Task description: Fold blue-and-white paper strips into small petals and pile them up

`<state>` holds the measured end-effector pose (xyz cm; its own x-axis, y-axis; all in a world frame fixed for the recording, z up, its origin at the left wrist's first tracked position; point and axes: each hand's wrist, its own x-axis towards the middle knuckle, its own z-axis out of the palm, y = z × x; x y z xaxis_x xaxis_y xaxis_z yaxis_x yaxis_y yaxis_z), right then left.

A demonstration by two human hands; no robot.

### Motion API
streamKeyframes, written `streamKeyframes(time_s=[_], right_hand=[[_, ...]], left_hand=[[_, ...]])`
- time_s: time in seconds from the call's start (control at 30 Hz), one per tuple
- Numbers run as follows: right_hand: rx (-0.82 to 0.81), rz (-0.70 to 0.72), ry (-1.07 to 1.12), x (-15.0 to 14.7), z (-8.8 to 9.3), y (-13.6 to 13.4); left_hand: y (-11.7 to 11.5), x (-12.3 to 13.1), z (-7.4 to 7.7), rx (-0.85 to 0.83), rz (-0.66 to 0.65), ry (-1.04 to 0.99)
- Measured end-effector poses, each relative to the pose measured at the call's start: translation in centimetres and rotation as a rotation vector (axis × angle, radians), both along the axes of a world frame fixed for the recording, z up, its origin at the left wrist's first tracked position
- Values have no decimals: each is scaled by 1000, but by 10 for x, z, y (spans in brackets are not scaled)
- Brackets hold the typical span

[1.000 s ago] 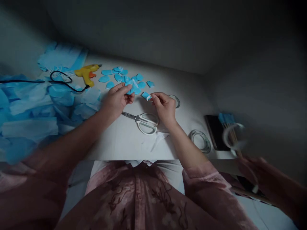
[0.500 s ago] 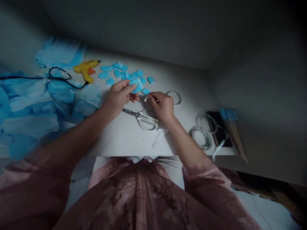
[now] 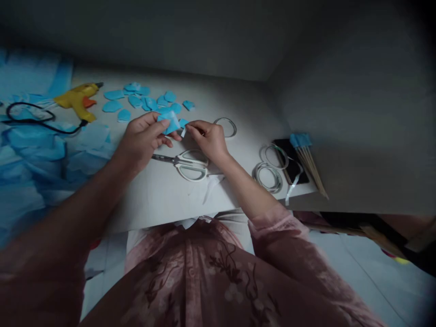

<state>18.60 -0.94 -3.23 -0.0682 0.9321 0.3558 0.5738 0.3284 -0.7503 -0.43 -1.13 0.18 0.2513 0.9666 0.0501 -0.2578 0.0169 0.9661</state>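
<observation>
My left hand (image 3: 141, 138) pinches a small blue paper piece (image 3: 170, 121) between thumb and fingers, just above the white table (image 3: 163, 195). My right hand (image 3: 207, 141) is closed in a pinch on a small white strip (image 3: 183, 132) right beside that piece. White-handled scissors (image 3: 185, 164) lie on the table just below both hands. Several cut blue paper petals (image 3: 136, 97) lie scattered beyond the hands.
A yellow glue gun (image 3: 76, 97) with a black cord lies at the left among heaps of blue crepe paper (image 3: 27, 154). Tape rings (image 3: 269, 175), a single ring (image 3: 226, 125), a black phone (image 3: 289, 159) and blue-tipped wooden sticks (image 3: 306, 156) are at the right. The table edge is near my lap.
Another person's hand holding a tape ring at the right has gone from view; that ring now lies on the table. My hands have drawn closer together. The camera has swung right.
</observation>
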Motion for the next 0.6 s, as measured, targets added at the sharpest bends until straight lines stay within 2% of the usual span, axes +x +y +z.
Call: streamKeyframes(time_s=[0.13, 0.3, 0.43, 0.6], right_hand=[[-57, 20, 192, -2, 2, -4], [-108, 18, 259, -2, 2, -5], [-129, 22, 305, -4, 5, -7], [-269, 72, 498, -7, 12, -8]], left_hand=[[2, 0, -2, 14, 18, -12], [3, 0, -6, 103, -10, -51], [-3, 2, -5, 166, -13, 46], [-8, 3, 0, 217, 34, 170]])
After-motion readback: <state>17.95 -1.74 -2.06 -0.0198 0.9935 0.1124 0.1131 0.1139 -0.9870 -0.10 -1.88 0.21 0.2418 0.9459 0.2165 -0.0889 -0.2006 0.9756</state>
